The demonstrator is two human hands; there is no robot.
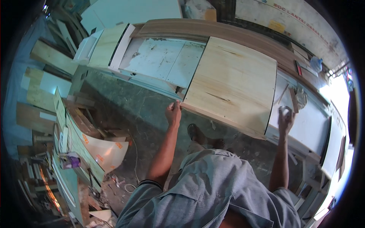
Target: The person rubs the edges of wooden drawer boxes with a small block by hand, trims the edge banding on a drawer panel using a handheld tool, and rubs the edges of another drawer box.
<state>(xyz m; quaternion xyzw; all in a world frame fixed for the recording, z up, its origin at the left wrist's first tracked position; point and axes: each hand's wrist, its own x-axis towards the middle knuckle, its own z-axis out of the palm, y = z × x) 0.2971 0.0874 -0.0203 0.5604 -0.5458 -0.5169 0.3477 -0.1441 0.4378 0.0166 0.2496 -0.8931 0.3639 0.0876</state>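
A pale plywood panel (231, 88) with dark edges lies across a long, low cabinet frame in front of me. My left hand (173, 112) is at the panel's near left corner, its fingers curled; whether they grip the edge I cannot tell. Beyond the panel's right edge, my right hand (285, 118) is closed around a small whitish thing, too small to name. It is above a white board (308, 128) inside the cabinet. A wooden strip (293, 99) and a crumpled clear plastic bag (301, 97) lie just past that hand.
Long brown boards (176, 27) run along the cabinet's far side. Stained white panels (168, 58) lie in its left bay. To my left stand leaning plywood sheets (45, 88), a curved laminate sheet (105, 151) and a purple box (70, 161). A cable (136, 159) trails over the floor.
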